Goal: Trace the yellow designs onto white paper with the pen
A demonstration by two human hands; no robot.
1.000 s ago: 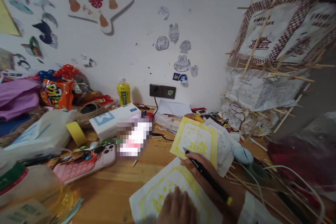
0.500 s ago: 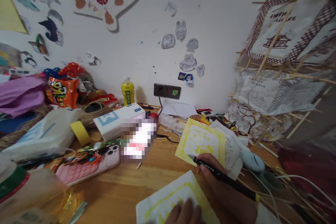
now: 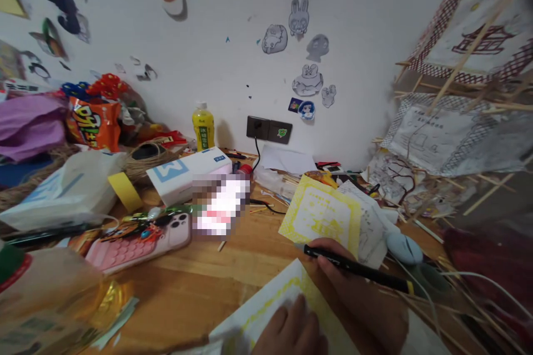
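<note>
My right hand (image 3: 353, 288) is wrapped round a black marker pen (image 3: 358, 269), whose grey tip points left, above the table and apart from the near sheet. White paper with a yellow patterned border, the near sheet (image 3: 260, 310), lies at the bottom of the head view. My left hand (image 3: 291, 330) rests on it with fingers laid out over the drawing, hiding part of it. Beyond my right hand lies a second sheet with a yellow drawing (image 3: 320, 213), partly over a sheet with black line drawing (image 3: 370, 230).
On the left are a pink phone (image 3: 141, 244), a yellow tape roll (image 3: 125, 193), a tissue box (image 3: 189, 173) and a large clear plastic container (image 3: 54, 299). A yellow drink bottle (image 3: 203, 128) stands by the wall. A blue mouse (image 3: 403, 248) and wooden sticks lie right, below a stick-and-paper frame (image 3: 433, 127).
The view has tilted down a little, and more of my left hand shows on the near sheet. The marker pen now lies flatter in my right hand.
</note>
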